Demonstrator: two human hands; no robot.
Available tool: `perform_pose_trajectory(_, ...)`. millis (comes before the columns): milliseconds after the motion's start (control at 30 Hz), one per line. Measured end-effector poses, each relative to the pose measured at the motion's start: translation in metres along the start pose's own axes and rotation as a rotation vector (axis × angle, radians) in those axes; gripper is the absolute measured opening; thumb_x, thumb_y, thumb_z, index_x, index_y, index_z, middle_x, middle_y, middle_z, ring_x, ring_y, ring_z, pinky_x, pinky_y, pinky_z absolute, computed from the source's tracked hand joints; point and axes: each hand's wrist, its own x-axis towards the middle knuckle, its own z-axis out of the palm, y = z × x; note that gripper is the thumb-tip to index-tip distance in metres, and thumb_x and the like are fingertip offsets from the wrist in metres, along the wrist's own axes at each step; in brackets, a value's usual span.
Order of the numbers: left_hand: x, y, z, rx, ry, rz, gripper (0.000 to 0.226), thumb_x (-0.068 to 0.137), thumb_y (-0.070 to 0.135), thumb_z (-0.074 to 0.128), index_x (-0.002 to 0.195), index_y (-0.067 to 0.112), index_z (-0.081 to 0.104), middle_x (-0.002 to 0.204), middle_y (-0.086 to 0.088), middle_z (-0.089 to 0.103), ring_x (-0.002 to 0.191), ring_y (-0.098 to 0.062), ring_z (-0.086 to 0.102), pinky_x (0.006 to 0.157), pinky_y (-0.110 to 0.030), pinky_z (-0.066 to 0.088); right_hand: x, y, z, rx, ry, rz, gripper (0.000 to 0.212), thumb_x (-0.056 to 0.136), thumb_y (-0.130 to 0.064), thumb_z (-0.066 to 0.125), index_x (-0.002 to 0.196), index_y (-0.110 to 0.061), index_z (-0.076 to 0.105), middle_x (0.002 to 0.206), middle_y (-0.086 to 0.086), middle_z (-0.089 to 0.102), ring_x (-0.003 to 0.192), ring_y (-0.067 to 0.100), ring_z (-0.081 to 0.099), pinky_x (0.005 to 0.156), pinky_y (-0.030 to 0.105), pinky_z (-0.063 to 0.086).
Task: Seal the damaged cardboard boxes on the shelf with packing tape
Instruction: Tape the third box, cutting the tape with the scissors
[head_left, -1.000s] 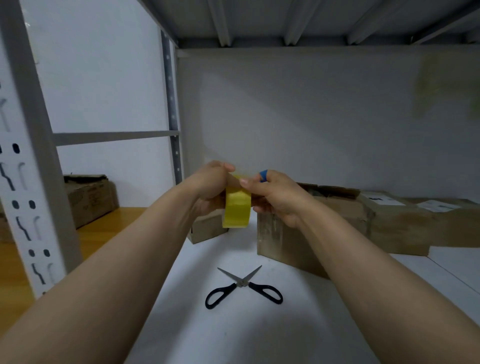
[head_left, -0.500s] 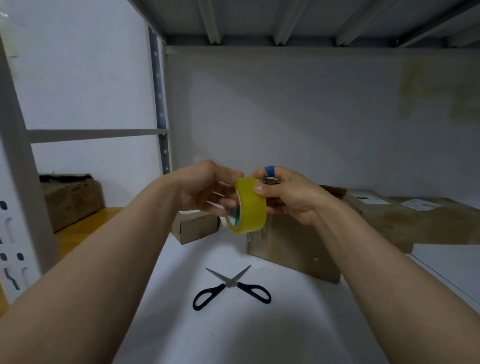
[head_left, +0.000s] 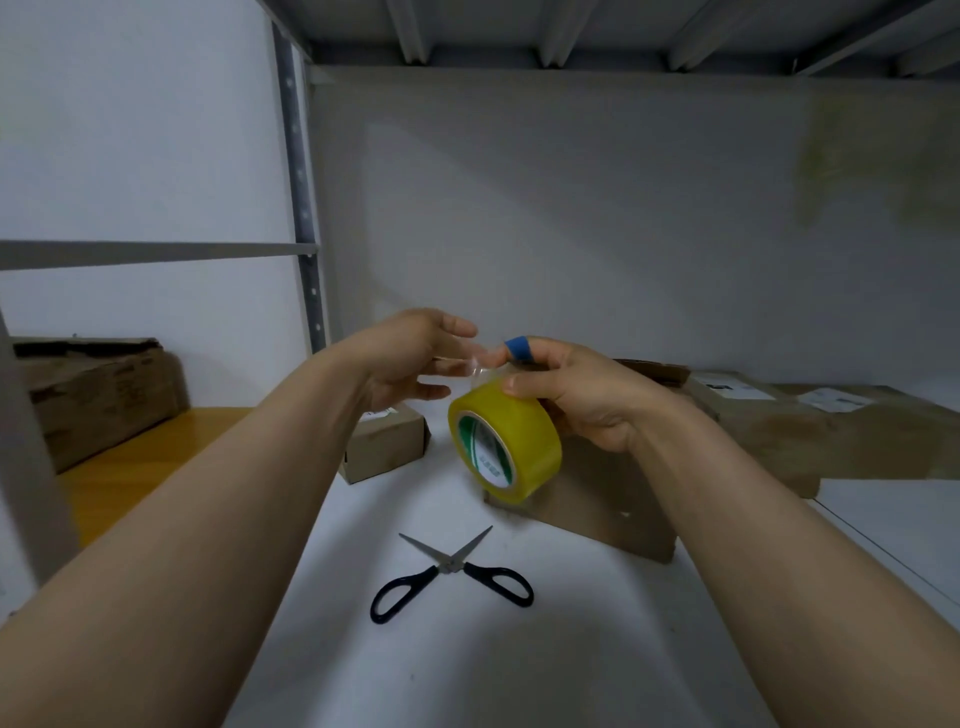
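At the far left, a worn carton (head_left: 98, 395) sits on the neighbouring shelf. Your left hand (head_left: 410, 358) hovers over the back-left part of the white shelf (head_left: 519, 665), fingers spread and a little blurred. I can't tell whether they pinch the tape's free end. Below it stands a small box (head_left: 384, 447), and the scissors (head_left: 452, 569) lie open near the front middle. Your right hand (head_left: 582, 395) grips the yellow tape roll (head_left: 511, 441), thumb on top and fingers curled behind, in front of the large box (head_left: 608, 499). I'd steady the roll, catch the end firmly and draw it straight so it doesn't fold onto itself. Both forearms reach forward, hands close together above the shelf.
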Motion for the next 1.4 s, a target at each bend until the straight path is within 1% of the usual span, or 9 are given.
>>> perform_pose_trajectory(100,-0.001,0.001,0.0,0.037,-0.109,0.027,0.065,0.062,0.018,0.077,0.125,0.016,0.059,0.11,-0.005,0.075,0.106,-0.021,0.067,0.1,-0.044,0.048,-0.001,0.002,-0.002,-0.007,-0.037,-0.001,0.026,0.098,-0.013,0.061,0.121,-0.024,0.068,0.113,0.01,0.072,0.099,0.023,0.067,0.097,0.047,0.054)
perform_pose_trajectory(267,0.006,-0.005,-0.001,0.126,-0.103,0.022,0.036,0.089,-0.002,0.066,0.123,0.01,0.063,0.105,-0.008,0.07,0.097,-0.021,0.067,0.094,-0.039,0.054,-0.004,0.004,-0.004,0.004,-0.081,0.006,0.027,0.098,-0.015,0.063,0.122,-0.025,0.067,0.119,0.01,0.071,0.102,0.023,0.067,0.097,0.049,0.054)
perform_pose_trajectory(533,0.009,0.005,-0.004,0.103,0.064,-0.087,0.017,0.092,-0.007,0.061,0.103,0.002,0.069,0.079,-0.011,0.073,0.073,-0.018,0.069,0.064,-0.027,0.056,-0.009,0.007,-0.011,0.13,-0.028,0.026,0.035,0.096,-0.023,0.066,0.13,-0.015,0.061,0.119,0.012,0.07,0.099,0.02,0.068,0.088,0.034,0.058)
perform_pose_trajectory(667,0.005,0.019,0.002,0.122,0.009,-0.142,0.011,0.096,0.005,0.063,0.099,-0.002,0.071,0.07,-0.006,0.068,0.067,-0.015,0.062,0.066,-0.025,0.057,-0.019,-0.004,-0.028,0.052,-0.224,-0.016,0.075,0.076,-0.025,0.079,0.144,-0.02,0.048,0.136,0.006,0.062,0.116,0.02,0.067,0.096,0.033,0.056)
perform_pose_trajectory(767,0.013,0.029,0.008,0.045,0.128,-0.004,0.006,0.095,0.005,0.064,0.094,0.001,0.068,0.077,-0.007,0.064,0.07,-0.016,0.06,0.068,-0.026,0.057,-0.023,-0.017,-0.041,-0.178,-0.19,-0.076,0.094,0.065,-0.012,0.086,0.148,-0.018,0.043,0.141,-0.002,0.057,0.117,0.015,0.066,0.097,0.03,0.055)
perform_pose_trajectory(900,0.035,0.047,0.018,-0.035,0.318,0.275,0.009,0.101,0.008,0.058,0.093,0.005,0.063,0.082,-0.006,0.061,0.074,-0.014,0.062,0.077,-0.029,0.058,-0.012,-0.038,-0.059,-0.398,0.198,-0.227,0.039,0.074,-0.01,0.086,0.107,-0.01,0.065,0.088,0.004,0.07,0.081,0.021,0.069,0.072,0.035,0.058)
perform_pose_trajectory(1067,0.066,0.063,0.027,-0.237,0.345,0.37,0.01,0.105,0.012,0.053,0.107,0.006,0.06,0.084,-0.007,0.065,0.074,-0.013,0.07,0.069,-0.027,0.06,0.015,-0.035,-0.071,-0.276,0.426,-0.343,0.056,0.088,-0.024,0.076,0.134,-0.037,0.047,0.116,0.0,0.061,0.102,0.021,0.064,0.082,0.044,0.059)
perform_pose_trajectory(1167,0.085,0.063,0.031,-0.245,0.359,0.335,0.009,0.103,0.011,0.055,0.097,0.009,0.061,0.085,-0.006,0.062,0.07,-0.013,0.068,0.064,-0.025,0.058,0.032,-0.018,-0.071,-0.082,0.475,-0.346,0.052,0.091,-0.022,0.073,0.136,-0.034,0.049,0.114,0.001,0.063,0.099,0.021,0.069,0.079,0.042,0.063)
perform_pose_trajectory(1400,0.117,0.043,0.039,-0.232,0.292,0.258,0.01,0.102,0.016,0.06,0.092,0.012,0.062,0.09,-0.005,0.065,0.079,-0.014,0.066,0.069,-0.026,0.057,0.048,0.014,-0.081,0.107,0.605,-0.208,0.023,0.087,-0.038,0.073,0.1,-0.021,0.066,0.102,0.002,0.072,0.097,0.023,0.073,0.087,0.048,0.059)
